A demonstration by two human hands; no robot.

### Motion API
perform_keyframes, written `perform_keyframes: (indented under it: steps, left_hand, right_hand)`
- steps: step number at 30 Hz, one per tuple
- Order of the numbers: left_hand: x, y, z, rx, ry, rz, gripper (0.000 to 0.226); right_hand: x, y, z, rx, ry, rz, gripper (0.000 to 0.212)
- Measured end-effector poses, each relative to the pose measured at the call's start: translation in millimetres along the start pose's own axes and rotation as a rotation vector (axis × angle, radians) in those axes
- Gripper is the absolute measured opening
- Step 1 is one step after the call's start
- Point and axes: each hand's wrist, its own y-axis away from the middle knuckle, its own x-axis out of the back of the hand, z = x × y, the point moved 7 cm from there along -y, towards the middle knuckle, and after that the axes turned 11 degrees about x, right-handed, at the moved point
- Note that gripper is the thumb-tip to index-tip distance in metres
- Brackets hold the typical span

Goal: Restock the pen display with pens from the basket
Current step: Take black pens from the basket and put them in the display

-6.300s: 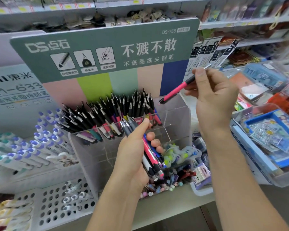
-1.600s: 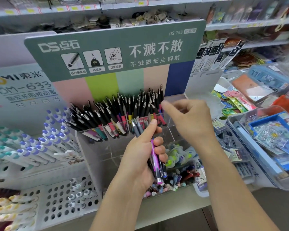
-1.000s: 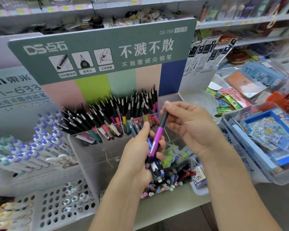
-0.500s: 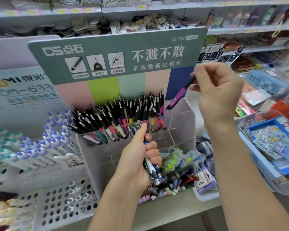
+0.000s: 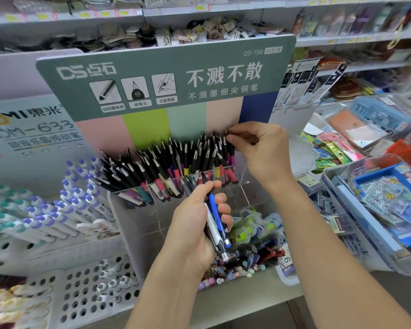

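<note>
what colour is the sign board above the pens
Grey-green, with white lettering; the sign board shows best in the head view.

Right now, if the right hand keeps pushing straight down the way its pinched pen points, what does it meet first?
Probably the clear acrylic pen display: the right hand pinches a purple-barrelled black-capped pen at the row's right end, so the pen should seat in that compartment. Depth unclear.
</note>
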Motion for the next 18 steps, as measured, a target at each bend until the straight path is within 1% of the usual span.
perform_keyframes:
  steps: [6,9,10,12,13,14,15,16,17,18]
  left_hand:
    - [-4,2,0,-0.044,-0.070,0.015,0.020]
    - [-7,3,-2,-0.059,-0.121,0.008,0.020]
    - [-9,3,-3,-0.062,-0.132,-0.005,0.020]
    - [-13,2,-2,-0.066,-0.153,-0.029,0.021]
    - [-14,2,-2,-0.066,-0.170,-0.036,0.022]
    - [-15,1,-2,-0.064,-0.190,-0.039,0.023]
    - [-17,0,-3,-0.058,-0.211,-0.038,0.025]
    - [-18,-1,-4,-0.048,-0.226,-0.037,0.026]
    - [-19,-2,-4,-0.039,-0.235,-0.039,0.027]
    - [-21,-3,-5,-0.032,-0.242,-0.043,0.027]
  right_hand:
    - [2,0,6,-0.056,-0.016,-0.061,0.019]
    - [7,4,3,-0.083,-0.018,-0.037,0.025]
    - [12,8,0,-0.094,-0.021,-0.001,0.022]
    - [24,19,-12,-0.165,-0.015,0.056,0.005]
    - [28,26,-16,-0.241,-0.022,0.036,0.007]
    - [27,35,-19,-0.335,-0.053,-0.038,0.017]
    - [22,45,-21,-0.435,-0.117,-0.150,0.025]
    - [14,56,-24,-0.528,-0.223,-0.250,0.029]
    - [7,64,-26,-0.600,-0.349,-0.311,0.029]
    - [1,70,-28,-0.656,-0.466,-0.318,0.027]
